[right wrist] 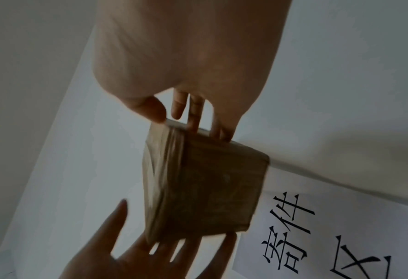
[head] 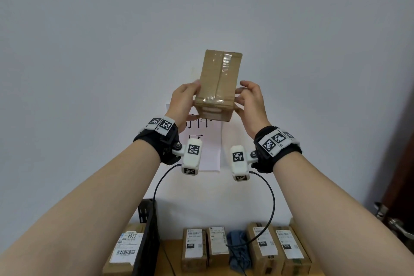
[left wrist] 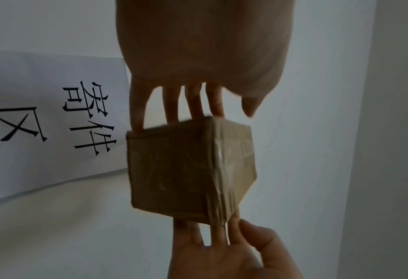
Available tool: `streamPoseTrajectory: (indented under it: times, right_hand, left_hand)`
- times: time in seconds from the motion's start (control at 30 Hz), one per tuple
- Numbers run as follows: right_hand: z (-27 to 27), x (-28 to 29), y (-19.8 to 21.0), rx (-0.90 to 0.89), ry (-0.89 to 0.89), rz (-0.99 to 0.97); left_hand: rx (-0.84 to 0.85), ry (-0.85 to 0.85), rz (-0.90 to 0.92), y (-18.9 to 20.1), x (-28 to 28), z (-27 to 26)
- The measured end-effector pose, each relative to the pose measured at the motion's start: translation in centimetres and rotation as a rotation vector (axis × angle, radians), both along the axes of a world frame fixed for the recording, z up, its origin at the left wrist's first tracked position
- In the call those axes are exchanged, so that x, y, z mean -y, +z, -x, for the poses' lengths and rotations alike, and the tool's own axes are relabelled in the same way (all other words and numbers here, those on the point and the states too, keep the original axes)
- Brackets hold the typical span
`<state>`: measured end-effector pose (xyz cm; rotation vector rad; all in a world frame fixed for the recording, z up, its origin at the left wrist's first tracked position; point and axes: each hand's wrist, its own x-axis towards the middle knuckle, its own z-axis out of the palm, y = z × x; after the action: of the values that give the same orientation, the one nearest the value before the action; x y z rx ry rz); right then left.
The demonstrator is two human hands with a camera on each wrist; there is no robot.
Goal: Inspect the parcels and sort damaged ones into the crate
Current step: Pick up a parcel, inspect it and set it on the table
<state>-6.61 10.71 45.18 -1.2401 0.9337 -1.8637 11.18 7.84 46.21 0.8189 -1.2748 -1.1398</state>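
White wall sign (head: 207, 141) "寄件区" behind taped parcel (head: 218, 84), both hands' grip (head: 183, 102) around it.

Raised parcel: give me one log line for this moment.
phase: inspect | taped parcel: held up before wall | left hand: holds | right hand: holds

Plain pale grey-white wall (head: 112, 51) fills most of head view. White paper sign (head: 210, 148) stuck flat on wall, big black characters printed on it; same sign (left wrist: 43, 117) seen sideways in left wrist view, and in right wrist view (right wrist: 329, 236). Brown wooden table (head: 170, 257) low down, pushed against wall. Dark brown door (head: 401, 163) at right edge, silver metal handle (head: 396, 224) on it. Soft even light, faint shadows on wall.
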Motion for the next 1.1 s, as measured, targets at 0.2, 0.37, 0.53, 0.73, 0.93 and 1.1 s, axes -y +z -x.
streamPoseTrajectory:
  times: [0.2,0.37,0.53,0.73,0.93,1.1]
  right_hand:
    - [-0.4,0.6,-0.7,-0.065,-0.061,0.005]
    - [-0.5,0.3,-0.5,0.008,-0.073,0.013]
    - [-1.0,0.0,-0.3,-0.051,-0.107,0.028]
    - [-0.7,0.0,-0.5,-0.039,-0.104,0.02]
    - [-0.3,-0.2,-1.0,-0.029,-0.085,-0.03]
    - [0.3,0.0,-3.0,0.029,-0.03,-0.174]
  left_hand:
    - [0.016,-0.046,0.028,-0.6,0.3,-0.3]
    - [-0.006,-0.008,-0.084,-0.5,0.2,-0.4]
    - [-0.035,-0.045,-0.083,-0.8,0.6,-0.5]
    - [-0.063,-0.036,-0.052,-0.7,0.7,-0.6]
    - [-0.09,-0.033,-0.073,-1.3,0.6,-0.2]
    - [-0.09,0.016,-0.043,-4.0,0.9,0.4]
